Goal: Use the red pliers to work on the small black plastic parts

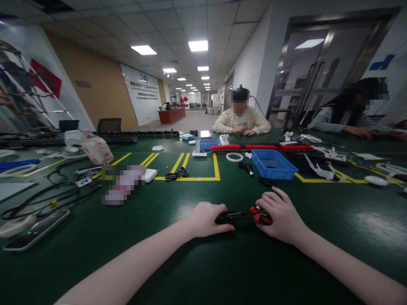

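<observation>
Just above the near part of the green table [178, 262], my left hand [208, 219] is closed around a small black part [225, 217]. Its exact kind is hard to make out. My right hand [281, 216] grips pliers with red handles [263, 219]. The jaws of the pliers point left and meet the black part between my hands. Beyond my right hand lie a dark, thin piece [267, 182] and a black pistol-shaped object [246, 168]. Part of each hand's grip is hidden behind the fingers.
A blue bin [275, 171] stands beyond my right hand, with a white ring [234, 157] beside it. To the left are a blurred pinkish item [124, 186], black cables [47, 192], a phone-like device [37, 231] and a bottle [97, 148]. A person [241, 116] sits opposite.
</observation>
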### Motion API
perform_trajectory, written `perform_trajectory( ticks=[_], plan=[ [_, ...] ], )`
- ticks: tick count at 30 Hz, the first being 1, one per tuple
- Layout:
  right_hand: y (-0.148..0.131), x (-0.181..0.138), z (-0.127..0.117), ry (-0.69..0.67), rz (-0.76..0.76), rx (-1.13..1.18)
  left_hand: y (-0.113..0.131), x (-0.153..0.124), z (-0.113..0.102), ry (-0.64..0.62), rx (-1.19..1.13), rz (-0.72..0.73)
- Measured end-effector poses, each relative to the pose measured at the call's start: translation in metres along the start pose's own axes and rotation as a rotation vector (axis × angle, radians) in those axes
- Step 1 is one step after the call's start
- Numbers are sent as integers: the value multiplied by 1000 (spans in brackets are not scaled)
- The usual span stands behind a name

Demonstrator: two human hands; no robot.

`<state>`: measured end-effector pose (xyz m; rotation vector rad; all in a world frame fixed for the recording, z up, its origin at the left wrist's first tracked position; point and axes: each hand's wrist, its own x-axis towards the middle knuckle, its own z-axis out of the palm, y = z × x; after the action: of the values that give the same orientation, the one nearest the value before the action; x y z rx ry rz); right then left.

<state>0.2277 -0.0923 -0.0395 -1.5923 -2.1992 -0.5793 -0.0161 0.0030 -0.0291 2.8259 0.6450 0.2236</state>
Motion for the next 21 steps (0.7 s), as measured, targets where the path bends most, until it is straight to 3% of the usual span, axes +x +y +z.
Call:
perform_trajectory(
  ticks=[7, 21],
  plan=[
    [0, 0, 1, 30, -8, -2, -2, 0, 3, 16, 43, 10],
    [-2, 1, -2, -64, 35, 90, -1, -1, 2, 41, 38, 27]
  ],
)
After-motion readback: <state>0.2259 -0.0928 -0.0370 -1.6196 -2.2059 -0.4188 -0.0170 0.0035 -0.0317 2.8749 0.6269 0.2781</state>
